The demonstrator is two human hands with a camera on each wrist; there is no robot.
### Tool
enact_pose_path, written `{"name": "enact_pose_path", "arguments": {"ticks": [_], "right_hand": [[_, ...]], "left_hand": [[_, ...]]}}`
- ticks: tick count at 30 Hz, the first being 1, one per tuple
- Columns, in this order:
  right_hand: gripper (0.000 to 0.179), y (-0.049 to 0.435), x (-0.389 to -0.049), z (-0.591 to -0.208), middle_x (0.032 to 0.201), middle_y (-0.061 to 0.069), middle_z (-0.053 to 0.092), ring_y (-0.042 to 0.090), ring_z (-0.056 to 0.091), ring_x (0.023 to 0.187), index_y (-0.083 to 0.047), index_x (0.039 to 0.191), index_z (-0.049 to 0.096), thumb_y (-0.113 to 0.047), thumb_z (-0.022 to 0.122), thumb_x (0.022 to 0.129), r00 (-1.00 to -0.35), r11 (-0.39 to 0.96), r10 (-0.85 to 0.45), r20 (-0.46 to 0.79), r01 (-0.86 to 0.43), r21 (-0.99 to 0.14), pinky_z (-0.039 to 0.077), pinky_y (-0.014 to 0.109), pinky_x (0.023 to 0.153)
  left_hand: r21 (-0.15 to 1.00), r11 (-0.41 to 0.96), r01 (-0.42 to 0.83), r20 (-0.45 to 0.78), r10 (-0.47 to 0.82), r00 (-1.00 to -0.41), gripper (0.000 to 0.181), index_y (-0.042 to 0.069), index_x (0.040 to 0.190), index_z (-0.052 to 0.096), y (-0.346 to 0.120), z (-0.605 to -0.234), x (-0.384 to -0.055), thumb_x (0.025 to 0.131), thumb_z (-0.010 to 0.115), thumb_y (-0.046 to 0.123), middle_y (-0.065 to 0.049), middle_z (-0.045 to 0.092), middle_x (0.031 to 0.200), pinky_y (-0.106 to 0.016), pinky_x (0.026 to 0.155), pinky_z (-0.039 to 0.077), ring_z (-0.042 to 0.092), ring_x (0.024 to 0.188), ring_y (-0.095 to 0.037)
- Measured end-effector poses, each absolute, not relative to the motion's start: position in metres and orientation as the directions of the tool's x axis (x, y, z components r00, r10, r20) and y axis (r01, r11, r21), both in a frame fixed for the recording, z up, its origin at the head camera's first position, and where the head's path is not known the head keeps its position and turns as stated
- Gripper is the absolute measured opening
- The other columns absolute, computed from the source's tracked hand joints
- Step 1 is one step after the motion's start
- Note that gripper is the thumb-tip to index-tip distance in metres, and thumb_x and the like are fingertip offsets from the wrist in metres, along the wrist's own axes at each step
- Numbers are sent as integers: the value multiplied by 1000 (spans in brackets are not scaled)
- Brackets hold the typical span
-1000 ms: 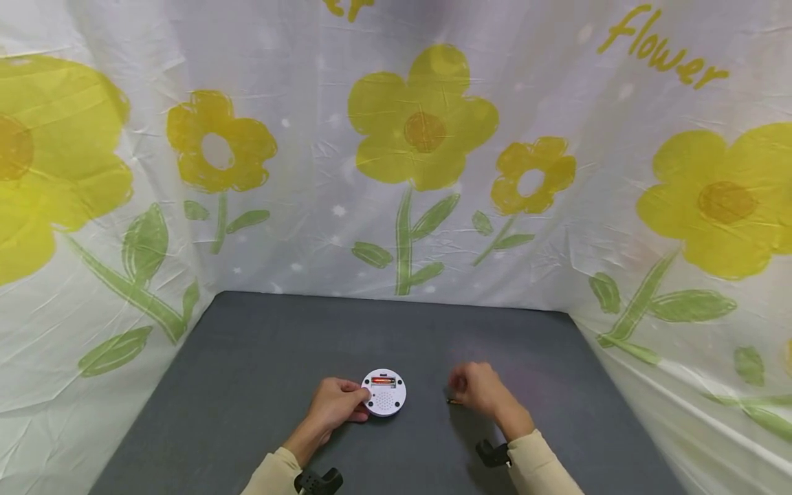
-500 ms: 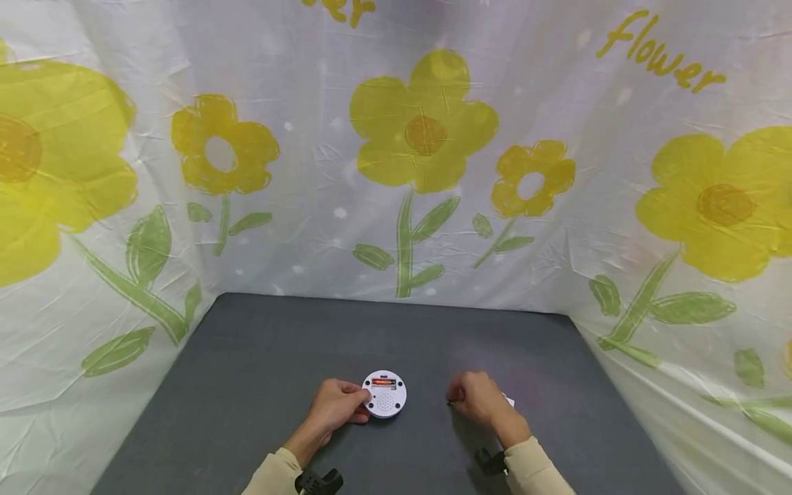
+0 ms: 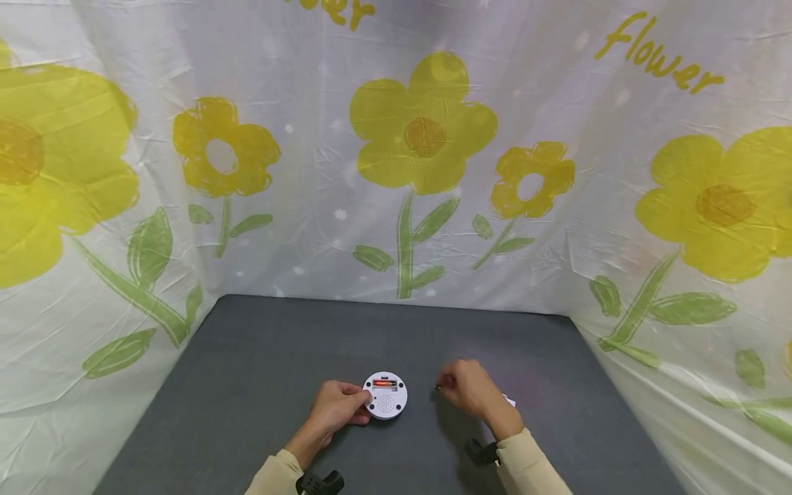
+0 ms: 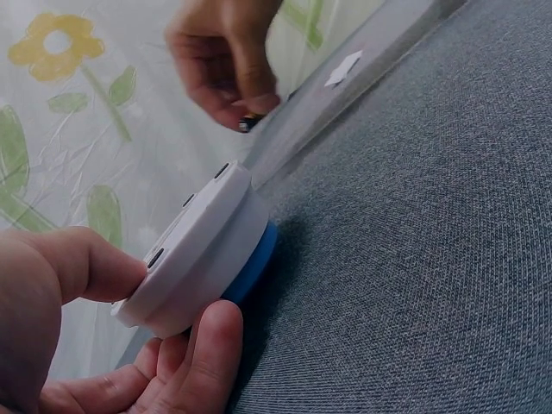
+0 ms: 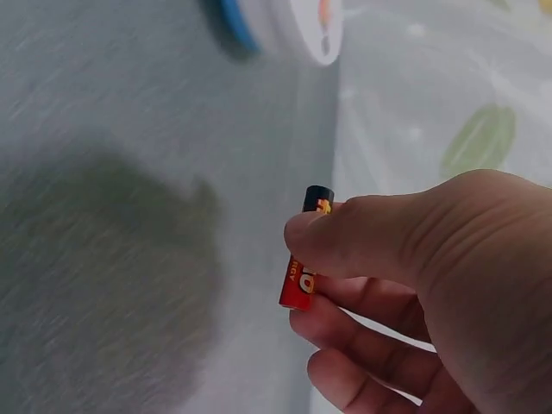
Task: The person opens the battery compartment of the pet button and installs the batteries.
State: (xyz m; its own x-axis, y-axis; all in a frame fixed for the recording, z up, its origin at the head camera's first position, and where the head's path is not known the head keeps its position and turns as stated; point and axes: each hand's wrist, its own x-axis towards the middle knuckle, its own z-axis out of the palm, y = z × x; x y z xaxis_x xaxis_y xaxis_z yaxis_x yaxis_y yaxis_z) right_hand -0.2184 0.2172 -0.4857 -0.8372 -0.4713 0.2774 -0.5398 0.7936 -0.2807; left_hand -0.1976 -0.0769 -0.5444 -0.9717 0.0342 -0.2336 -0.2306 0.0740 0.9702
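grey tabletop (image 3: pixel 297 337) beneath round white device (image 3: pixel 386 404) and (farther right) small white piece (image 4: pixel 345 68)

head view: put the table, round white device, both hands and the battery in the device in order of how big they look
Table
Left hand and right hand: too alike to rank
Round white device
Battery in the device

Soft, mild light spreads over the white curtain (image 3: pixel 309 172), dimmer near the top. The right hand (image 3: pixel 475 393) throws a fuzzy shadow onto the grey table (image 3: pixel 278 344); a darker one hugs the round device (image 4: pixel 194 250). The right wrist view smears the table, though the battery (image 5: pixel 297 291) reads fairly sharp. A printed flower (image 3: pixel 74 144) looks stretched at the head view's left edge.
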Motion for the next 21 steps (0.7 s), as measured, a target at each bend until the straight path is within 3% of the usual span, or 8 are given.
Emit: {"name": "enact_pose_path", "arguments": {"ticks": [10, 21], "right_hand": [[13, 181, -222, -459, 78, -5, 73, 7, 62, 69, -14, 89, 83, -1, 82, 88, -827, 773, -488, 280, -558, -303, 52, 26, 61], [11, 142, -228, -461, 85, 0, 77, 9, 68, 75, -10, 95, 83, -1, 80, 91, -799, 707, -535, 276, -602, -371, 59, 25, 67]], "left_hand": [[970, 75, -232, -235, 35, -971, 24, -11, 106, 75, -78, -545, -197, 88, 75, 5, -11, 78, 85, -29, 61, 68, 75, 67, -15], [972, 71, -226, -229, 43, -972, 23, -10, 105, 76, -78, -544, -196, 88, 76, 5, -11, 78, 87, -28, 61, 67, 76, 67, -14]]}}
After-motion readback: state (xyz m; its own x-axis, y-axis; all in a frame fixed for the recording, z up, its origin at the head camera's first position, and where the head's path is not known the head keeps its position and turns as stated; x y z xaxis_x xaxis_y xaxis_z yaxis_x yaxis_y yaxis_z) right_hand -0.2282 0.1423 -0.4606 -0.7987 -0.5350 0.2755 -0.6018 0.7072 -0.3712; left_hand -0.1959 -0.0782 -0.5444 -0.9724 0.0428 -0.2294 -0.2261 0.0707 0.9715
